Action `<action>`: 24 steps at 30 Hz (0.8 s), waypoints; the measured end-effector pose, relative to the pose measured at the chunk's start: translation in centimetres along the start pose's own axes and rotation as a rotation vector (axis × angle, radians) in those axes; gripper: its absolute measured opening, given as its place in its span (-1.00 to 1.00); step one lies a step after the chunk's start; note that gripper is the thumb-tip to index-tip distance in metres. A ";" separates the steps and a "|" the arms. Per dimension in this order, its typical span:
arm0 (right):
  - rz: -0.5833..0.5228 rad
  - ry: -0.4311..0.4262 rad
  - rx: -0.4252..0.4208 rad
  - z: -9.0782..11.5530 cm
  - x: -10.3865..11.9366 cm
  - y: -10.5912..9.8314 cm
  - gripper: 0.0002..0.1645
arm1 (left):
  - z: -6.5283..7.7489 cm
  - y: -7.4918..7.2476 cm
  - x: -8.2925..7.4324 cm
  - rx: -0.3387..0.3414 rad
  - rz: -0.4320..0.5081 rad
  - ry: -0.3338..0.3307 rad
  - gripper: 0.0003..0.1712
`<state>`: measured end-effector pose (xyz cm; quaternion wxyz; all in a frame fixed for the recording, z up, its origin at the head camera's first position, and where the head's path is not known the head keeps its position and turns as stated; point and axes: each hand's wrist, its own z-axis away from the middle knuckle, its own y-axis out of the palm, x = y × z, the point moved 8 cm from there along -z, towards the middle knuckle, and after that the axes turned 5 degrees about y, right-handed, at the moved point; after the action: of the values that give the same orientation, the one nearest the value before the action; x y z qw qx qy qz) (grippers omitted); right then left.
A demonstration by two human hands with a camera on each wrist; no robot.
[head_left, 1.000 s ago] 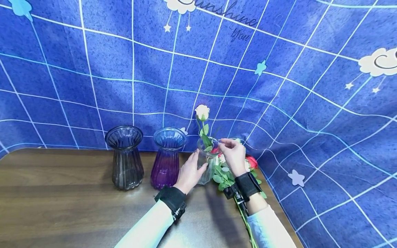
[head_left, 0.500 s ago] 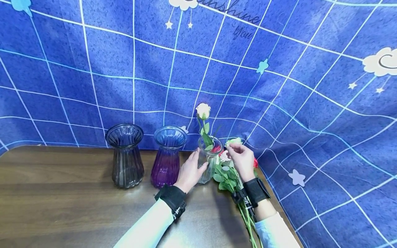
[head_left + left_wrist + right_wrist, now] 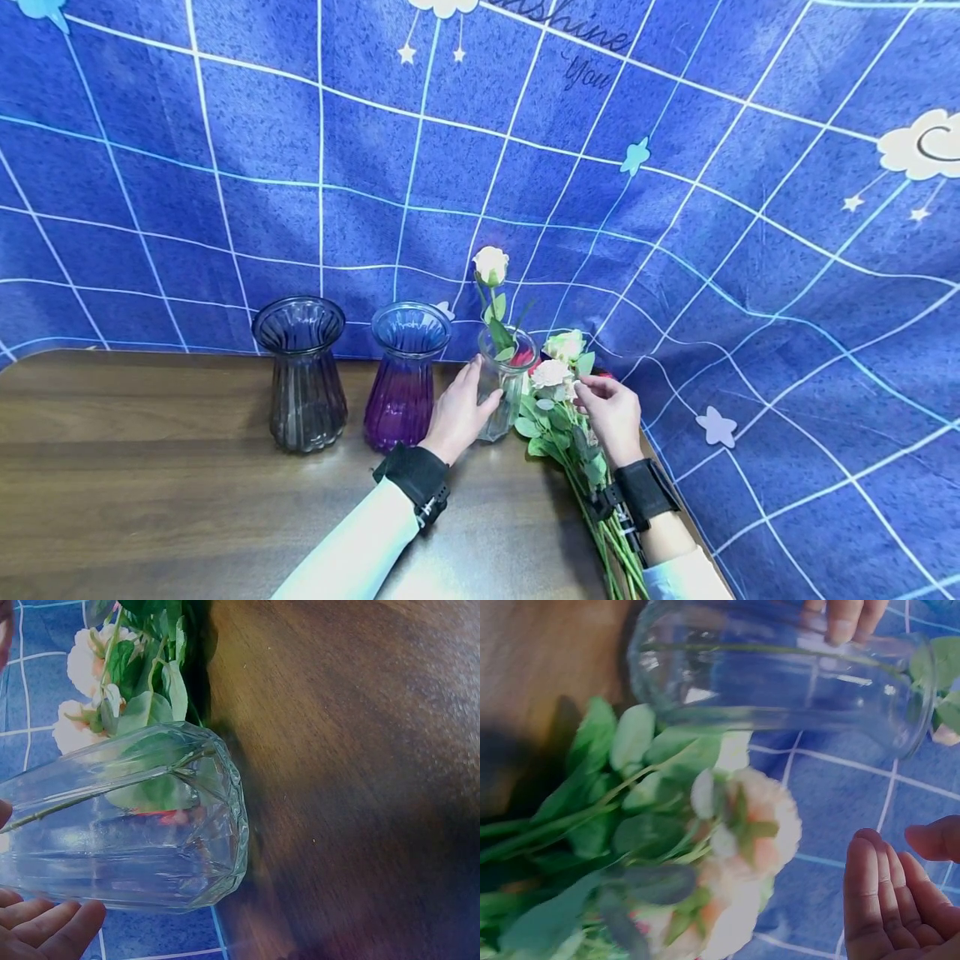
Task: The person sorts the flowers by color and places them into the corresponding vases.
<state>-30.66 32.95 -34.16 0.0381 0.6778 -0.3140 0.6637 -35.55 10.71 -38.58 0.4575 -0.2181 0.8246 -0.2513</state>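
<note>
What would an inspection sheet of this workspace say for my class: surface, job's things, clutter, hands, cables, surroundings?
Surface: brown wood-grain table, with a bright reflection near the person.
Job's things: clear ribbed glass vase, upright, with one white rose in it; bunch of pale and red roses lying to its right.
Clutter: nothing seen; a grey fluted glass vase and a purple-and-blue fluted glass vase stand upright to the left.
Hands: left hand holds the clear vase; right hand is beside the bunch's blooms, holding nothing.
Cables: nothing seen on the table.
Surroundings: blue cloth backdrop printed with pale grid lines, clouds and stars.
</note>
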 end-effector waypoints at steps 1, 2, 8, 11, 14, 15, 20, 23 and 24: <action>0.005 0.010 0.000 0.1 -0.4 -0.2 -0.72 | 0.0 0.0 -0.1 -0.001 0.000 0.004 -0.24; 0.007 0.022 -0.001 0.1 -0.8 -0.4 -0.71 | 0.0 0.0 -0.1 -0.002 -0.002 0.006 -0.24; 0.094 0.047 -0.022 0.4 -2.9 -1.9 -0.70 | -0.2 0.0 -0.2 -0.018 -0.012 0.027 -0.25; 0.150 0.057 -0.033 0.6 -4.0 -2.7 -0.69 | -0.2 -0.1 -0.2 -0.016 -0.015 0.027 -0.25; 0.197 0.075 -0.038 1.0 -5.1 -3.4 -0.69 | -0.2 -0.1 -0.2 -0.017 -0.019 0.027 -0.24; 0.199 0.085 -0.033 1.1 -5.5 -3.6 -0.70 | -0.2 -0.1 -0.2 -0.017 -0.019 0.027 -0.24; 0.167 0.127 0.017 1.8 -7.2 -3.7 -0.71 | -0.1 -0.2 0.0 -0.014 -0.015 0.015 -0.24; 0.157 0.145 0.042 2.1 -8.1 -3.5 -0.72 | 0.0 0.0 0.1 -0.008 -0.017 0.008 -0.23; 0.156 0.148 0.048 2.2 -8.3 -3.4 -0.72 | 0.0 0.0 0.1 -0.006 -0.018 0.007 -0.24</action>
<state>-26.51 37.77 -40.85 -0.0066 0.6011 -0.3462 0.7203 -35.60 10.70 -38.66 0.4515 -0.2259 0.8250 -0.2537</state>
